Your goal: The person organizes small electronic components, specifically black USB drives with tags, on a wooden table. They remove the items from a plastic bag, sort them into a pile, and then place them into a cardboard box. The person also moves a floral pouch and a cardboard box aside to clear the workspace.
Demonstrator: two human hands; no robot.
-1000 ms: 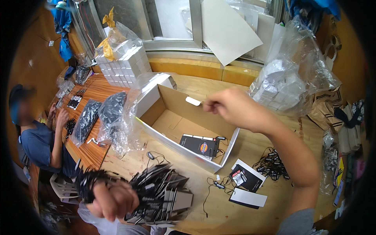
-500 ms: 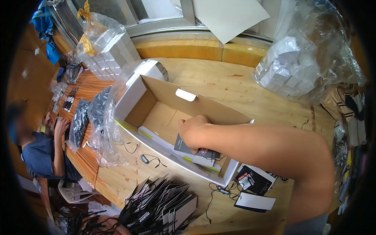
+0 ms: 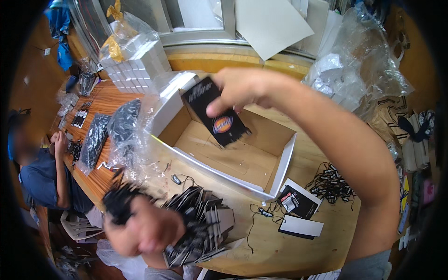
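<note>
My right hand (image 3: 238,91) is closed on black hang tags (image 3: 229,127), printed with an oval coloured logo, above an open cardboard box (image 3: 280,170). The box is white outside and brown inside. At the lower left, my left hand (image 3: 147,228) is raised and smeared by motion. Its fingers are wrapped round a dark bunch of cords (image 3: 122,200). Beside that hand fans a thick bundle of black and grey hang tags (image 3: 205,228); whether its cords are those in the hand, I cannot tell.
Loose black-and-white tags (image 3: 301,226) and a heap of corded pieces (image 3: 331,184) lie right of the box. Clear plastic bags (image 3: 126,126) flank its left side. White boxes (image 3: 135,65) are stacked behind. A co-worker (image 3: 46,179) sits at far left.
My right hand has risen out of the box with black tags in it. The pieces that lay inside the box no longer show there. My left hand has come up with the cords.
</note>
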